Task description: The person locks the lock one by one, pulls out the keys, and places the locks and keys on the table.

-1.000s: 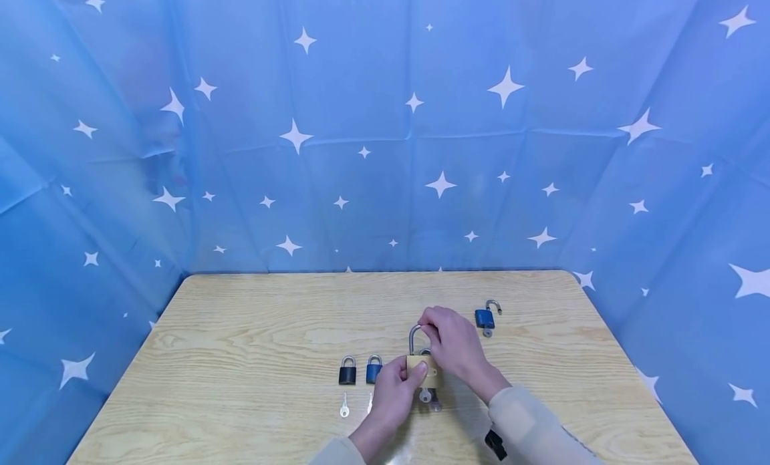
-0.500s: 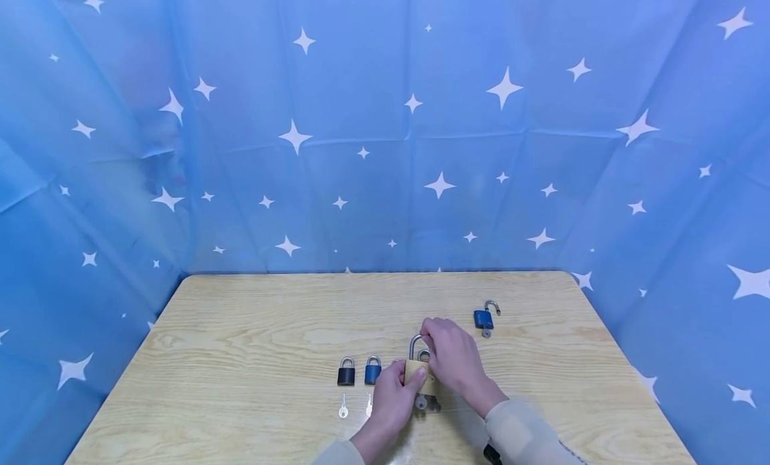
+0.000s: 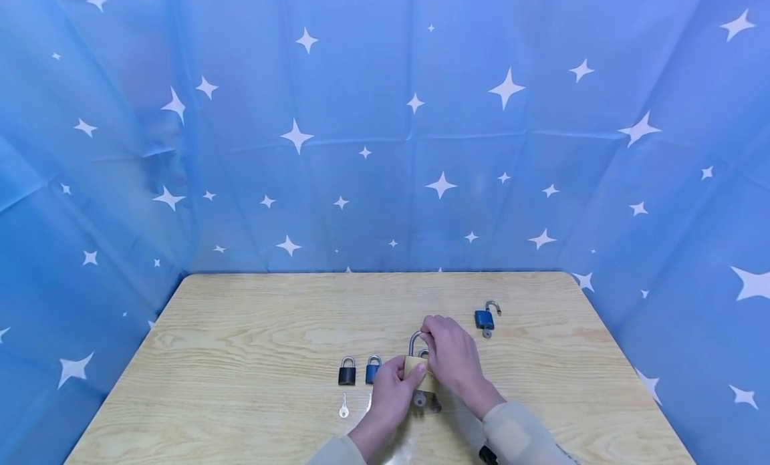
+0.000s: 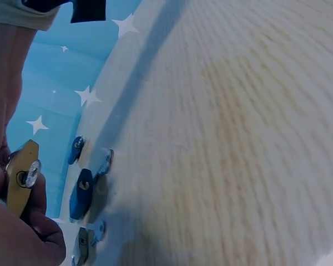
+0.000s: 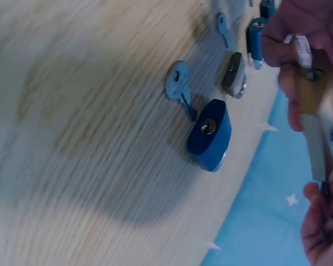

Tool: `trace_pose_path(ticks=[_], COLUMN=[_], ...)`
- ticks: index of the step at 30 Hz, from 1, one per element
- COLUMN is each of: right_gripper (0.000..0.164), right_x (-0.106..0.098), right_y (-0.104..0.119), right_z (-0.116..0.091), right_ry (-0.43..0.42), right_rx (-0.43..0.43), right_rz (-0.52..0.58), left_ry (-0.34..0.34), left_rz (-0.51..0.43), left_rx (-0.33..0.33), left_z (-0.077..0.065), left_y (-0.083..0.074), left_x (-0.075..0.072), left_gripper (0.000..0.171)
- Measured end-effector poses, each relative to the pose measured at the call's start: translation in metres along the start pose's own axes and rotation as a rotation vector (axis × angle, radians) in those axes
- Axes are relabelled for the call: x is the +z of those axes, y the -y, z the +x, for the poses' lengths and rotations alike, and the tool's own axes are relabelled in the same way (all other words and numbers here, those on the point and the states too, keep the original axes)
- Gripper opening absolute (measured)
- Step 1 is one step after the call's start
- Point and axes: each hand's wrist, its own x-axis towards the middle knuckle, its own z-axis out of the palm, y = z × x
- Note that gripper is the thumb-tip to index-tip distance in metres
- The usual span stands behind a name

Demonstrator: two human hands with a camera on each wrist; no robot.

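Note:
My left hand (image 3: pixel 394 388) grips the body of a brass padlock (image 3: pixel 415 365) just over the table, thumb across its front face. A key (image 3: pixel 420 399) sticks out of its bottom; the left wrist view shows this key (image 4: pixel 32 173) in the keyhole. With my right hand (image 3: pixel 452 355) I pinch the right side of the padlock's raised shackle (image 3: pixel 412 345), and those fingertips cover that end of it. In the right wrist view the brass padlock (image 5: pixel 312 91) lies between both hands. Another shackle (image 3: pixel 424 352) shows behind it; the rest of that lock is mostly hidden.
A black padlock (image 3: pixel 347 375) and a blue padlock (image 3: pixel 373 371) stand left of my hands, a key (image 3: pixel 344 406) before the black one. Farther right lies a blue padlock (image 3: pixel 484 319) with its shackle swung out and a key in it. A starred blue curtain (image 3: pixel 361 184) backs the table (image 3: pixel 240 331).
My right hand has come down slightly with the shackle. The brass padlock's key end has shifted a little left and down. Both hands keep their hold.

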Motion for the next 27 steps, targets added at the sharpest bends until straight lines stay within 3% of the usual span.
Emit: trace_pose_path(ticks=[12,27], right_gripper=[0.015,0.011], right_x=[0.001,-0.005], right_y=[0.000,-0.010], right_z=[0.000,0.005], right_ry=[0.005,0.067], right_rx=[0.010,0.096], right_rz=[0.073,0.119], left_ry=[-0.031,0.090], left_rz=[-0.016,0.038], left_rx=[-0.021,-0.007], left_z=[-0.001,0.001], left_y=[-0.002,-0.003], left_x=[0.003,0.003], left_gripper=[0.023,0.029])
